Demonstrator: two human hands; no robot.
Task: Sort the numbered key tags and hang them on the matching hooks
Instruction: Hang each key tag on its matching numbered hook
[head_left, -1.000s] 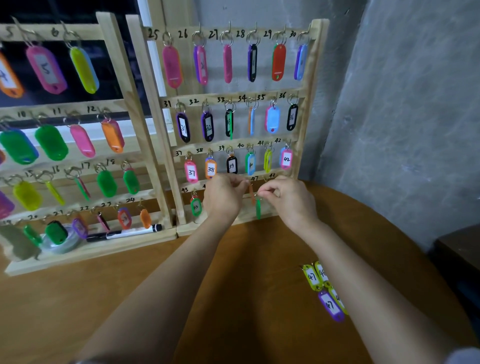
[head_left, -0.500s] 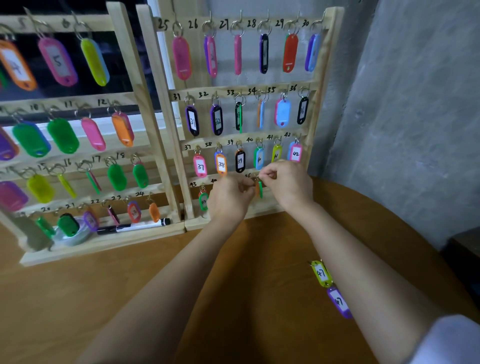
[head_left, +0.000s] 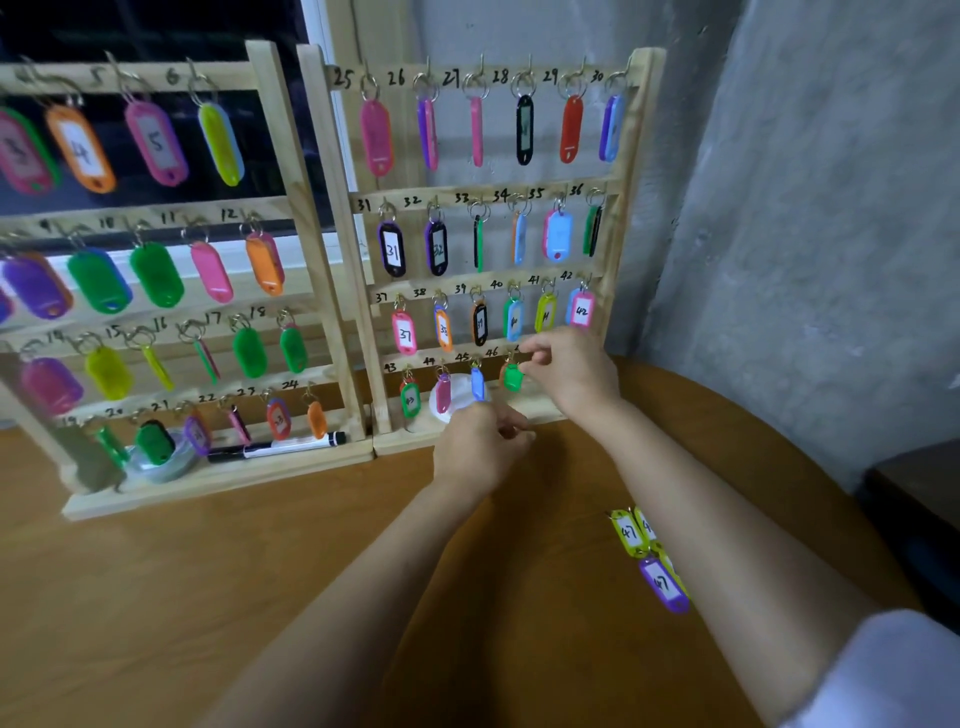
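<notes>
Right hand (head_left: 563, 366) pinches together beside the green tag (head_left: 511, 378) at hook 46; left hand (head_left: 480, 447), at six o'clock of it, curls closed, contents unclear. Tags look light, stiff, slippery plastic; better gripped by the metal ring.

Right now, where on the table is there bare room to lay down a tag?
Bare wood lies left of the left forearm, in front of the left rack's base. It is crowded by the right forearm, where loose tags lie, and at the right rack's foot, where both hands work.
</notes>
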